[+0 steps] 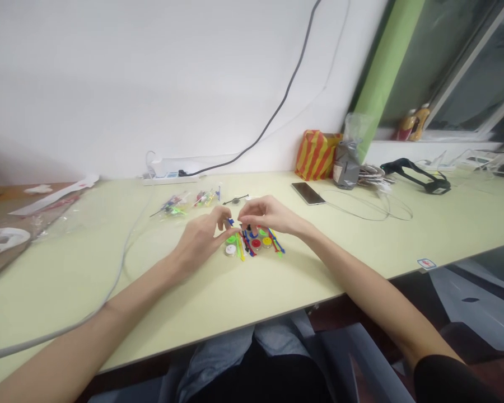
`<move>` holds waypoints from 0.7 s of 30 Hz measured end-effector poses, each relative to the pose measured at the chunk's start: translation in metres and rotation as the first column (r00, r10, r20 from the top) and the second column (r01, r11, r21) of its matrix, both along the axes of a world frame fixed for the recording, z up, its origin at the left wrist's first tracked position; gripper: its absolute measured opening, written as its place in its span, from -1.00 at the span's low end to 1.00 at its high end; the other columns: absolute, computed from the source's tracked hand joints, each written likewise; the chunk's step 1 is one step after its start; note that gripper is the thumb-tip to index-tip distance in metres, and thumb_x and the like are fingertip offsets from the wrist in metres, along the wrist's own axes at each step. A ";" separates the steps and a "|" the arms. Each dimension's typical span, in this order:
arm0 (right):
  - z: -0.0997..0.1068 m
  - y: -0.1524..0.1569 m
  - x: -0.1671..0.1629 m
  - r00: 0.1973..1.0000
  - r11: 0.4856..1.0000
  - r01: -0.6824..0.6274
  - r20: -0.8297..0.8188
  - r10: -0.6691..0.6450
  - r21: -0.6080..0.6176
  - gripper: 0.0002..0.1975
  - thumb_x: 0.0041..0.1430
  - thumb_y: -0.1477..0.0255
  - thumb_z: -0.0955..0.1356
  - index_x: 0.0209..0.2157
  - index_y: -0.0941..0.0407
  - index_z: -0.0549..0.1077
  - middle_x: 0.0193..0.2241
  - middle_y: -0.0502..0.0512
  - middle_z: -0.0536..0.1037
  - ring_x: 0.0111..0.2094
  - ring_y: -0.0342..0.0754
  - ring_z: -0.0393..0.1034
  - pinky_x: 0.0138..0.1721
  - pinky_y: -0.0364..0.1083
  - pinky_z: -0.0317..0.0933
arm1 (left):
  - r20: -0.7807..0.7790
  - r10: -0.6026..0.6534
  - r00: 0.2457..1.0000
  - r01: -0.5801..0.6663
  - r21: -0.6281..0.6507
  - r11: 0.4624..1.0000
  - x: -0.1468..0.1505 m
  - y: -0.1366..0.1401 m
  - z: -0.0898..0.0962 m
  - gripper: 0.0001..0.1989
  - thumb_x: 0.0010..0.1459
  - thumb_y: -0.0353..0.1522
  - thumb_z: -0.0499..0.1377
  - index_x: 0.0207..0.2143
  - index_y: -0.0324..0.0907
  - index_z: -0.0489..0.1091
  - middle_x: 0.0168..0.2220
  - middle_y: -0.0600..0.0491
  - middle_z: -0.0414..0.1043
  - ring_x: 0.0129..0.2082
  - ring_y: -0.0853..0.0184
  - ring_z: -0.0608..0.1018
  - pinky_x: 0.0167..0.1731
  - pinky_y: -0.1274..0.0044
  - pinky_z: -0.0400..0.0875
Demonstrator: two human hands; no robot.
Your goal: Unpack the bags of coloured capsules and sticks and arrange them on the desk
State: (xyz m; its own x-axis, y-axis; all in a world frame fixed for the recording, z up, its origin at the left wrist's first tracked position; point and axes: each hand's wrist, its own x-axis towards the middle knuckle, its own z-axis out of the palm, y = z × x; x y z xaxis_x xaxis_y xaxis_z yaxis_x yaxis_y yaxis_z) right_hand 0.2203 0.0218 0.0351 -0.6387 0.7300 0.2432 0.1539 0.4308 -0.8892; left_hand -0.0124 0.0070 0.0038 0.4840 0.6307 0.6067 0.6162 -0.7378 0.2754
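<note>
My left hand (197, 238) is closed, thumb against fingers, on a small blue plastic piece (231, 222). Close to its right, my right hand (269, 214) is pinched with fingers curled down; anything in its fingertips is hidden. Below both hands lies a cluster of small round plastic discs, among them a white disc (231, 251), a red disc (256, 244) and a yellow disc (267, 242). Thin coloured plastic arrows (277, 240) lie between and beside them, partly covered by my hands. Just beyond the hands, a black arrow (236, 200) rests across a round base.
Clear bags with coloured plastic parts (174, 204) lie behind my left hand. A phone (308, 193) and a striped bag (316, 155) are at the back right. A power strip (170, 178) sits by the wall, and a grey cable (120, 268) crosses the table at left.
</note>
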 end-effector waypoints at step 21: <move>0.017 0.028 0.058 0.697 0.909 0.251 0.589 -0.409 0.334 -0.95 0.11 0.51 0.44 -0.39 0.22 0.54 -0.46 0.12 0.60 -0.44 -0.11 0.44 -0.48 -0.19 0.15 | 0.042 -0.040 0.998 0.039 0.002 0.999 0.002 -0.003 0.001 -0.68 0.39 -0.27 0.04 0.12 -0.05 0.02 -0.10 0.02 0.40 -0.19 0.34 0.52 -0.18 0.42 0.40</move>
State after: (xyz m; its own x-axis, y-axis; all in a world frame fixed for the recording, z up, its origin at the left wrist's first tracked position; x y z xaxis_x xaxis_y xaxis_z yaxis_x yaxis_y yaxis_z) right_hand 0.2779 0.0496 0.0521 -0.4251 0.9040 0.0462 0.8128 0.4037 -0.4199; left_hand -0.0100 0.0041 0.0044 0.4827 0.6106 0.6278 0.5746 -0.7618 0.2992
